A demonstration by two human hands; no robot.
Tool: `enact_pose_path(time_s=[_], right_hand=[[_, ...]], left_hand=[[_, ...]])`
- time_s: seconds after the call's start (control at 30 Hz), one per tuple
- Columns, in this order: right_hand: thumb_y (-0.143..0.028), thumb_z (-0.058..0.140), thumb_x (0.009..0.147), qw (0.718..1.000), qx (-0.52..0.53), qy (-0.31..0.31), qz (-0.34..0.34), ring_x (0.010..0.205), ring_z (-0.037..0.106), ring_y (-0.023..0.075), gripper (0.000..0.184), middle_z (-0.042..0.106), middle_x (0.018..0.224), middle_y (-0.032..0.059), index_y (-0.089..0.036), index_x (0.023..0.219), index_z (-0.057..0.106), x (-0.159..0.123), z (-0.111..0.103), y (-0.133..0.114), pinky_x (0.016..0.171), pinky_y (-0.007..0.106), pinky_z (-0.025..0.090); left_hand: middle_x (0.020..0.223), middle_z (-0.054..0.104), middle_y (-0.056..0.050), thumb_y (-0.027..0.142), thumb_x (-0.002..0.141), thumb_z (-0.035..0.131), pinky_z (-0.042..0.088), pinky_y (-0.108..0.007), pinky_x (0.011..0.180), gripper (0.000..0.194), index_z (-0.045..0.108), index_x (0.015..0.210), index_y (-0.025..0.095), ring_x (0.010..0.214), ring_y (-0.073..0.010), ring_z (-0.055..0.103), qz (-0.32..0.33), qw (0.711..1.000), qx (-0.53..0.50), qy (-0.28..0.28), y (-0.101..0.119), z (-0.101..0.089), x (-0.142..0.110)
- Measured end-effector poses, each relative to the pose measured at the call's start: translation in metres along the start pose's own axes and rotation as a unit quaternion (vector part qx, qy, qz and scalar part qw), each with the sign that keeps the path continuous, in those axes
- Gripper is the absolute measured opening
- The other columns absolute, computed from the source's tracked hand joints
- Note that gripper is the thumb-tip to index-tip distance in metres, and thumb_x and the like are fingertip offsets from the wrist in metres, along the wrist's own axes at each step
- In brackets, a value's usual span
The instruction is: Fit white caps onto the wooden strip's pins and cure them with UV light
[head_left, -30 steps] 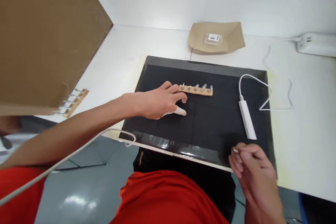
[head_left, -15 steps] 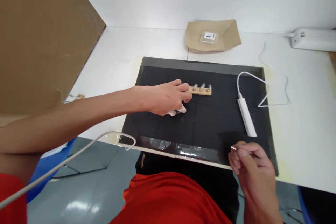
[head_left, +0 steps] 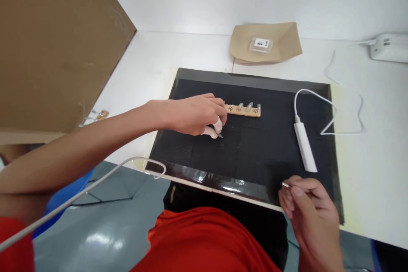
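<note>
My left hand [head_left: 199,114] is over the left part of the black mat [head_left: 251,153], its fingers curled. White covers wrap its thumb and index finger, and a small greyish pointed piece [head_left: 220,136] shows at their tips. Right beside its knuckles lies a light wooden strip [head_left: 244,111] carrying several clear nail-like tips [head_left: 249,106] on small metal fittings; the strip's left end is hidden by the hand. My right hand [head_left: 310,208], at the mat's front right edge, is closed in a pinch around a small shiny metal tool [head_left: 286,185], mostly covered by the fingers.
A white stick-shaped device [head_left: 305,146] with a cable lies on the mat's right side. Behind the mat, a brown paper tray [head_left: 283,49] holds a clear labelled box [head_left: 260,45]. A white cable [head_left: 127,161] loops near the front left edge. A power strip [head_left: 390,47] sits far right.
My left hand's fingers have curled inward and drawn slightly left, uncovering more of the wooden strip. My right hand keeps its pinch on the metal tool. The view has shifted slightly.
</note>
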State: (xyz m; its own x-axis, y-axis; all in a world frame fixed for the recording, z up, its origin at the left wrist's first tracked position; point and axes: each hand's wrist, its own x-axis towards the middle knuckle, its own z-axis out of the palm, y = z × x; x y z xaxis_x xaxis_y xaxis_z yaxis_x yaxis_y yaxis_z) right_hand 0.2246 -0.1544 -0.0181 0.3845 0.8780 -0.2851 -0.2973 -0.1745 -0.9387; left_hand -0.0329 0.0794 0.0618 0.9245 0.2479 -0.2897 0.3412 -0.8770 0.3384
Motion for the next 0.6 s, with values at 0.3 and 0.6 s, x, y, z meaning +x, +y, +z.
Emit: enact_pose_path(time_s=[0.3,0.6], right_hand=[[-0.027,0.078,0.092,0.999,0.023,-0.040,0.006,0.046,0.049,0.0069,0.014,0.057,0.069,-0.0026,-0.023,0.083,0.068,0.001,-0.006,0.000,0.040,0.018,0.039],[-0.028,0.078,0.092,0.996,0.056,-0.061,0.011,0.047,0.050,0.0073,0.011,0.055,0.067,-0.0033,-0.025,0.085,0.071,0.002,-0.007,-0.002,0.040,0.017,0.041]], left_hand=[[0.123,0.075,-0.003,0.040,0.091,0.070,0.049,-0.032,0.102,0.018,0.083,0.097,0.028,0.119,-0.0220,0.065,-0.039,0.985,-0.145,0.081,-0.024,-0.035,0.000],[0.120,0.076,0.003,0.053,0.080,0.070,0.049,-0.034,0.101,0.042,0.081,0.115,0.031,0.108,-0.0206,0.067,-0.151,0.977,-0.091,-0.119,-0.051,-0.074,0.061]])
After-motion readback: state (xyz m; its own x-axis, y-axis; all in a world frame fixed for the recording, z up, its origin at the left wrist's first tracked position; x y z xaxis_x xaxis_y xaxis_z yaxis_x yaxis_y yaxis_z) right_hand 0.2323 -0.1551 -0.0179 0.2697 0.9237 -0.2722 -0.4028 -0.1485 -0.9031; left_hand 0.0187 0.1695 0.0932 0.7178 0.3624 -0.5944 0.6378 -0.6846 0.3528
